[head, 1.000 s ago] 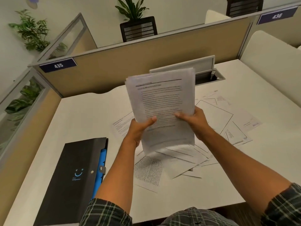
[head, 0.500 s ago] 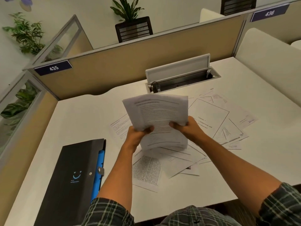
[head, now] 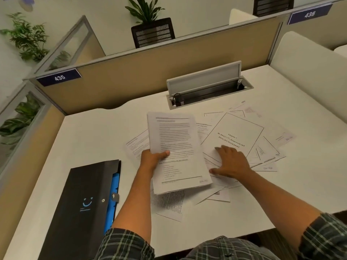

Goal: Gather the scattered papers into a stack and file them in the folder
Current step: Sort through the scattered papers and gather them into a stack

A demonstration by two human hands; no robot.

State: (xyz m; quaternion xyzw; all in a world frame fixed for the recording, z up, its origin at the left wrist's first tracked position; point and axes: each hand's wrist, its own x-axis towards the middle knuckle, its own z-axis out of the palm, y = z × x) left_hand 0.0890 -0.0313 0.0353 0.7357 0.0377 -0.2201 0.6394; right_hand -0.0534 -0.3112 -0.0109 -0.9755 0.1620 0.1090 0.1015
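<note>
Your left hand (head: 153,159) pinches the stack (head: 176,151) at its left edge, thumb curled over the top sheet, the other fingers hidden beneath. The stack sits low over the loose papers (head: 249,147), its near end seemingly against them; whether it rests on them you cannot tell. Your right hand (head: 230,162) lies flat, fingers spread wide, pressing on the loose sheets just right of the stack, near the page with a framed chapter title (head: 234,137). More sheets fan out right and toward you on the desk (head: 93,136). The folder (head: 82,203), black with a blue edge, lies closed by your left forearm, apart from the papers. Behind the papers, a cable tray (head: 206,92) stands with its lid raised.
</note>
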